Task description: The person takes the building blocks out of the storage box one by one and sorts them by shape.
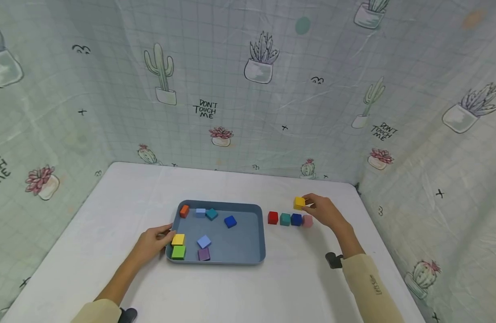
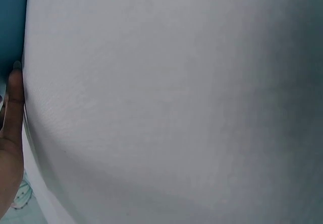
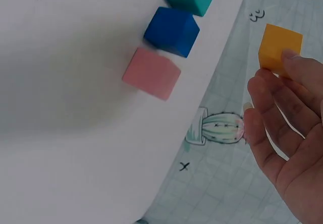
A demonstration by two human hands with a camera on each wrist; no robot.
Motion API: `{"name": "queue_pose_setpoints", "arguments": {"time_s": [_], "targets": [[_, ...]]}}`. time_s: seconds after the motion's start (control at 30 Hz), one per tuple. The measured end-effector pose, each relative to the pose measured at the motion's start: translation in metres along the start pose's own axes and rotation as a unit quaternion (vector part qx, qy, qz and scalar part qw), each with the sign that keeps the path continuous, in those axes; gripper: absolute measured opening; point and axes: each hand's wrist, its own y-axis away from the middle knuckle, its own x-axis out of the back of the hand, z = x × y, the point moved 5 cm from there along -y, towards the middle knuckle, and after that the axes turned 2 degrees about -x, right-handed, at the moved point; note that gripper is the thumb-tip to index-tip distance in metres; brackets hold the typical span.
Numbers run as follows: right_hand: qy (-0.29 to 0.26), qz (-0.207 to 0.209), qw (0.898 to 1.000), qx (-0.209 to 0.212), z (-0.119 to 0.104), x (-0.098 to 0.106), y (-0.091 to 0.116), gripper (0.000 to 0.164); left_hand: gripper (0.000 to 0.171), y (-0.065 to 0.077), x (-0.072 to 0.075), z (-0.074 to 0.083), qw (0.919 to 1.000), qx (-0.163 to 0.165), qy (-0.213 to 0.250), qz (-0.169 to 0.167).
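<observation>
My right hand (image 1: 325, 211) pinches a yellow cube (image 1: 299, 203) between thumb and fingers, above the table. In the right wrist view the same yellow cube (image 3: 280, 50) sits at the fingertips of the right hand (image 3: 292, 128). Below it a row runs along the table: a red cube (image 1: 273, 218), a teal cube (image 1: 285, 219), a blue cube (image 1: 296, 219) and a pink block (image 1: 307, 221). At the left, my left hand (image 1: 152, 242) grips the rim of a blue-grey tray (image 1: 239, 242), its thumb beside a second yellow cube (image 1: 178, 239) inside.
Inside the tray lie a green cube (image 1: 178, 252), a purple cube (image 1: 204, 254), an orange-red block (image 1: 184, 211), a dark blue cube (image 1: 230, 221), a teal cube (image 1: 211, 214) and two light blue blocks. A patterned cloth (image 1: 231, 89) hangs behind the white table (image 1: 231, 291).
</observation>
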Motion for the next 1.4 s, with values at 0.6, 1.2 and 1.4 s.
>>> {"name": "queue_pose_setpoints", "arguments": {"time_s": [0.6,1.2,1.4], "targets": [[0.036,0.002,0.999,-0.027,0.043,0.006,0.015,0.033,0.055,0.002,-0.003,-0.004,0.9999,0.011,-0.003,0.004],[0.103,-0.019,0.993,-0.049,0.074,-0.009,0.025,0.030,0.053,0.000,0.001,0.000,0.9999,0.005,0.005,0.007],[0.100,-0.032,0.993,-0.055,0.081,-0.022,0.022,0.030,0.053,0.000,0.000,-0.001,0.9999,0.009,0.006,0.009]]}}
